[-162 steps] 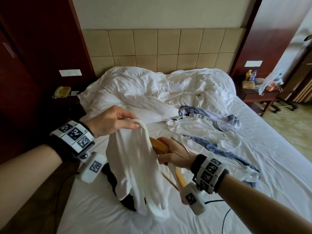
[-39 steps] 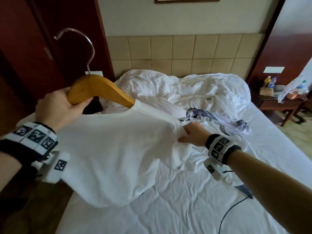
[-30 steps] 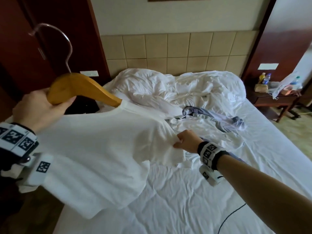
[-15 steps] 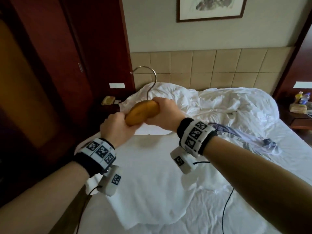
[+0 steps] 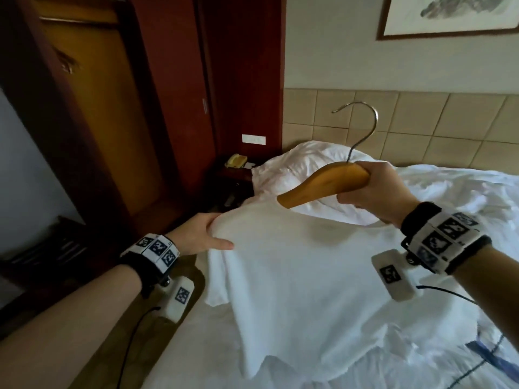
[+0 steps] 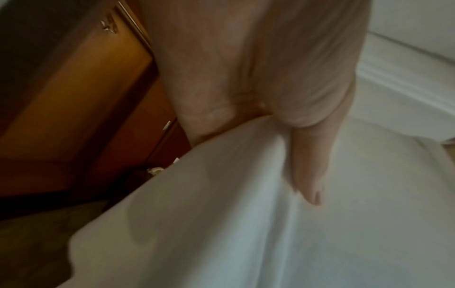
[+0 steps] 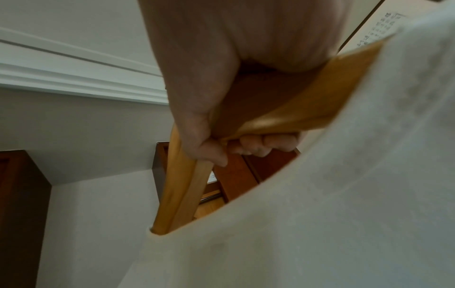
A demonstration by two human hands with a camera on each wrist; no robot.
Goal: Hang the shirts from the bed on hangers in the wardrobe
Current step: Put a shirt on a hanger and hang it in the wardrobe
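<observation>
Since half a second ago: left hand [image 5: 200, 234] off the wooden hanger [image 5: 325, 183], now pinching the shoulder of the white shirt [image 5: 303, 279], thumb [image 6: 311, 171] flat on top of the cloth, fingers underneath and hidden. Right hand [image 5: 376, 192] wrapped tight round the hanger's middle, fingers [image 7: 261, 145] curled beneath the wood, thumb pressing against it. Metal hook [image 5: 362, 127] standing up just above that grip. Hanger arm running from the right grip down toward the left grip and into the shirt collar. Shirt body hanging below both grips, over the bed [image 5: 463, 192]. Open wardrobe [image 5: 112, 113] beyond the left grip, well apart. Yellow telephone [image 5: 236, 160] on a bedside stand, beyond the left grip.
</observation>
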